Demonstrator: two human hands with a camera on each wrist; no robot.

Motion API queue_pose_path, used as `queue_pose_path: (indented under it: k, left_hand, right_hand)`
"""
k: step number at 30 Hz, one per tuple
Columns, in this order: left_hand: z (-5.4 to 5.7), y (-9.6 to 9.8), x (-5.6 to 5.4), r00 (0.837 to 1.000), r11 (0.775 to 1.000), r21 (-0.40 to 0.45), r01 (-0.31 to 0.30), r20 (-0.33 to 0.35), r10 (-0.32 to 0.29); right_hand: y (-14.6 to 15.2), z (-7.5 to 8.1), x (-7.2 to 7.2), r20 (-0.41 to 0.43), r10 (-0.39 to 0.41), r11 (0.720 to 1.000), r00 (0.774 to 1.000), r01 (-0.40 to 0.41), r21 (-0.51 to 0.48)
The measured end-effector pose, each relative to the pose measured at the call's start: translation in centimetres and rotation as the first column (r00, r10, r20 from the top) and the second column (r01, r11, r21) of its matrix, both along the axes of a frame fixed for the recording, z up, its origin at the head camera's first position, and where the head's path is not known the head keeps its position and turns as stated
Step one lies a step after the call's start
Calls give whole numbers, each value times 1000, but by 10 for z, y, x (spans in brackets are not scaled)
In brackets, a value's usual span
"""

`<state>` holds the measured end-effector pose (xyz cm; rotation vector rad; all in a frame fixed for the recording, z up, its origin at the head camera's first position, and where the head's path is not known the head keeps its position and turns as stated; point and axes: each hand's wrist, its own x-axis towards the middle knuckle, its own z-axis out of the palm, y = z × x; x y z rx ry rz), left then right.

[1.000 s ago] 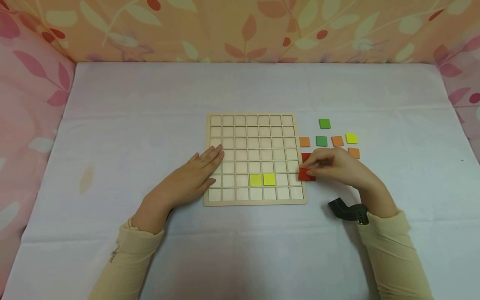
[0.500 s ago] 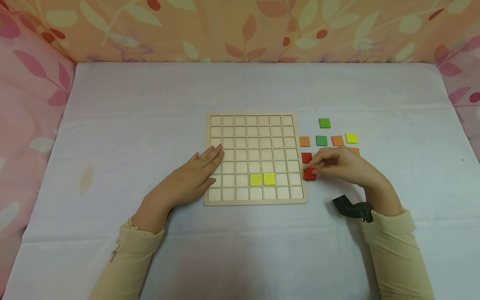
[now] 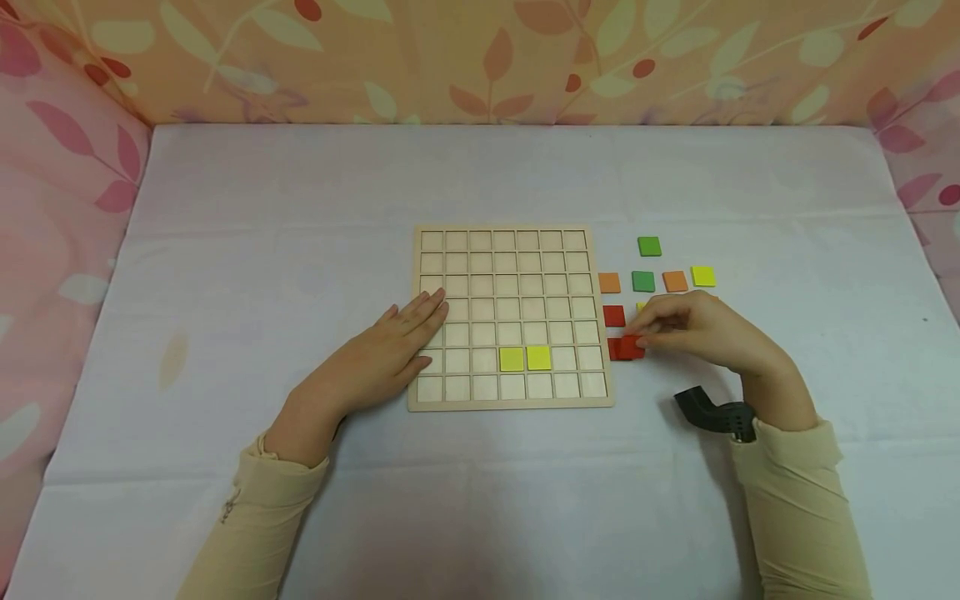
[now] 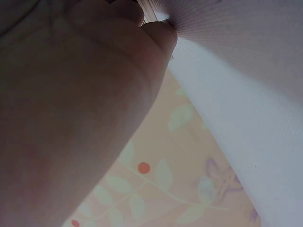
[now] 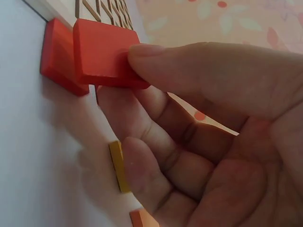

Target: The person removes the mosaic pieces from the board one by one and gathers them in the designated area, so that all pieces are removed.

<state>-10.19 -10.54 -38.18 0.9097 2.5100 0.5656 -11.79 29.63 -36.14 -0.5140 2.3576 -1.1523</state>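
Note:
My left hand (image 3: pixel 382 354) lies with straight fingers on the left edge of a wooden grid board (image 3: pixel 510 407). Two yellow tiles sit in its cells, a left one (image 3: pixel 512 360) and a right one (image 3: pixel 538 358). Just off the board's right edge, my right hand (image 3: pixel 701 332) pinches a red square tile (image 5: pixel 106 54) between thumb and fingers. That tile partly overlaps, from above, a second red tile (image 5: pixel 59 59) lying on the table against the board. A third red tile (image 3: pixel 613 316) rests a little farther back. The left wrist view mostly shows the hand's dark underside.
Right of the board lie loose tiles: an orange one (image 3: pixel 609 283), two green ones (image 3: pixel 649 247), another orange one (image 3: pixel 675 282) and a yellow one (image 3: pixel 702 277). My right hand partly hides more tiles, one of them yellow (image 5: pixel 119 165). White cloth (image 3: pixel 262 208) covers the table; patterned curtains surround it.
My right hand has shifted right, away from the board, with a red tile in its pinch. A red tile beneath it now shows separately by the board's edge. The left hand stays still.

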Motion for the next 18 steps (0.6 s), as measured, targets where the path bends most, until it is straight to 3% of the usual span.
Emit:
queue_pose_path:
  k: [9,18]
  left_hand:
    - [0,1,-1,1000,1000,-4,3,0,-3]
    - [0,1,-1,1000,1000,-6,-1,10,1]
  right_hand:
    - [9,1,0,8,7,1000,1000,-7,-12]
    - [13,0,-1,26,-5,998,1000,4,60]
